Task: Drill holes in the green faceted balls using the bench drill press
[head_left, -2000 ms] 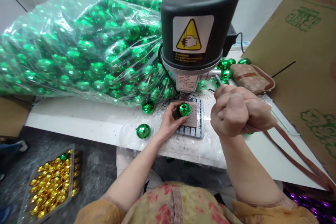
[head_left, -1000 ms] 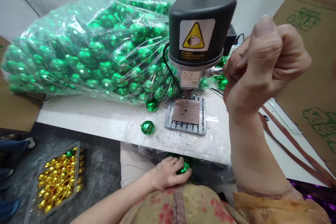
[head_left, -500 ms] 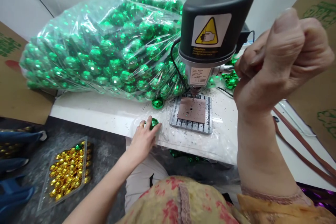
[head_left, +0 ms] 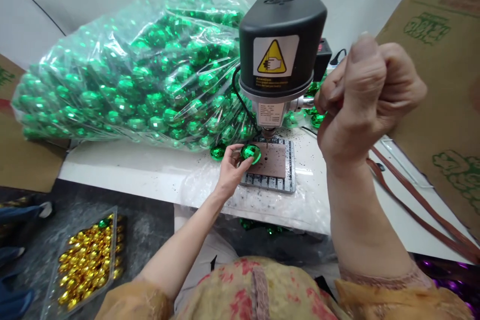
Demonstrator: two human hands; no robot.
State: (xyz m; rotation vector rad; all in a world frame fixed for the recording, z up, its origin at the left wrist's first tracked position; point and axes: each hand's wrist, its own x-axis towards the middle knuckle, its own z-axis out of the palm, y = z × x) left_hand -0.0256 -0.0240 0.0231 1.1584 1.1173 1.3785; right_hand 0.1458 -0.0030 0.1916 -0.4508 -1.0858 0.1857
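Between the thumb and fingers of my left hand [head_left: 233,170] is a shiny green faceted ball [head_left: 251,153], held over the left side of the drill press's base plate [head_left: 290,170]. A brownish square pad [head_left: 273,162] with a dark hole lies on that plate, and the drill bit [head_left: 267,142] points down above it. My right hand [head_left: 365,95] is closed around the feed handle [head_left: 309,104] on the side of the black drill press [head_left: 283,45]. Another green ball [head_left: 217,152] lies on the table just left of the held one.
A big clear bag of green balls [head_left: 131,80] fills the table's back left. On the floor stands a clear bin [head_left: 113,245] of gold balls. Cardboard boxes [head_left: 442,110] flank the table, and brown straps [head_left: 420,200] lie at right. A person's feet [head_left: 45,210] show at far left.
My left hand has lifted the green ball from the table's front and carried it right and forward, over the base plate. My right hand stays on the handle. The view has shifted slightly.
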